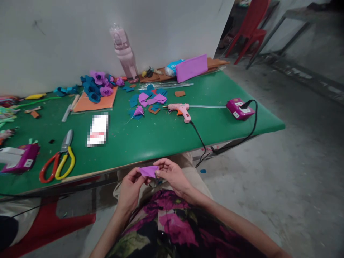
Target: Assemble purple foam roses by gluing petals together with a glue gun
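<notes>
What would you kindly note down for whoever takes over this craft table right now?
Left hand and right hand together pinch one purple foam petal over the lap, below the table edge.
Pink glue gun lies on the green table, corded, apart from both hands.
Loose purple and teal petals lie left of the gun.
Done: finished foam flowers sit on the orange sheet.
Left: the held petal and the loose ones are not yet attached to anything.
Scissors lie untouched on the left.
</notes>
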Available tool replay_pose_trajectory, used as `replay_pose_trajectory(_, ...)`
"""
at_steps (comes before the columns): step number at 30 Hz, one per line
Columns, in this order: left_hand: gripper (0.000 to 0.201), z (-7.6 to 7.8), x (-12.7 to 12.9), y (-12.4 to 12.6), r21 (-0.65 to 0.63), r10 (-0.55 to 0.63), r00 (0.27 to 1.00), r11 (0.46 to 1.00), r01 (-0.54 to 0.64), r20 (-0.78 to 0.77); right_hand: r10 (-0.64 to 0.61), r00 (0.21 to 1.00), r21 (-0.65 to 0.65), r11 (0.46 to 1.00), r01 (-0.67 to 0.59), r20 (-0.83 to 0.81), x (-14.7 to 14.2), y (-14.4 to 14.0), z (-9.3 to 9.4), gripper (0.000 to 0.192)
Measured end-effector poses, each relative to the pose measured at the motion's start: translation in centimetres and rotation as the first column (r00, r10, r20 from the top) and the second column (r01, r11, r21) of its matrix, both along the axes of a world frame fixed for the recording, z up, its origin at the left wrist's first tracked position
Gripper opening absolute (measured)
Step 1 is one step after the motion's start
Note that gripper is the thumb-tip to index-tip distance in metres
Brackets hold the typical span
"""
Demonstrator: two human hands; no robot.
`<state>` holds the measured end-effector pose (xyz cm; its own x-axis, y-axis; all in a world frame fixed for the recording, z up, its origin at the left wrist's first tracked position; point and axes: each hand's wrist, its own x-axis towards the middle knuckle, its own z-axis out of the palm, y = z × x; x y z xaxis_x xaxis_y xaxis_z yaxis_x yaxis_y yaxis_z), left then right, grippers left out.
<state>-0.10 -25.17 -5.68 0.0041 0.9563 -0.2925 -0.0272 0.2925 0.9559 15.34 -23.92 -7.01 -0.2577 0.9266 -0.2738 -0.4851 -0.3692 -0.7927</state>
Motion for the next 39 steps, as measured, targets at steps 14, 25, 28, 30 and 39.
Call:
replay_pose_trajectory(14, 0.008, -0.2, -0.4, -0.1, -0.05, -0.088, 0.991, 0.994, 0.093, 0.105, 0.088, 0.981, 0.06, 0.993, -0.1, 0.172, 0.3, 0.7, 1.0, 0.015)
replay_pose_trajectory(25, 0.011, 0.3, -0.6, -0.1, -0.03, -0.141, 0.985, 0.99, 0.139, -0.102, 0.211, 0.968, -0.047, 0.977, -0.206, 0.136, 0.6, 0.9, 1.4, 0.014)
replay_pose_trajectory(28, 0.013, 0.7, -0.4, 0.0, -0.028, -0.142, 0.975, 0.99, 0.139, -0.17, 0.27, 0.947, -0.039, 0.963, -0.268, 0.174, 0.7, 0.9, 1.4, 0.017)
replay_pose_trajectory(30, 0.013, 0.9, -0.3, 0.0, -0.034, -0.143, 0.972, 0.99, 0.139, -0.184, 0.255, 0.934, -0.013, 0.965, -0.261, 0.251, 0.6, 0.8, 1.1, 0.017)
replay_pose_trajectory(39, 0.031, 1.8, 0.3, 0.1, 0.017, -0.081, 0.986, 0.996, 0.084, -0.149, 0.233, 0.9, 0.021, 0.966, -0.259, 0.369, 0.2, 0.3, -0.3, 0.015)
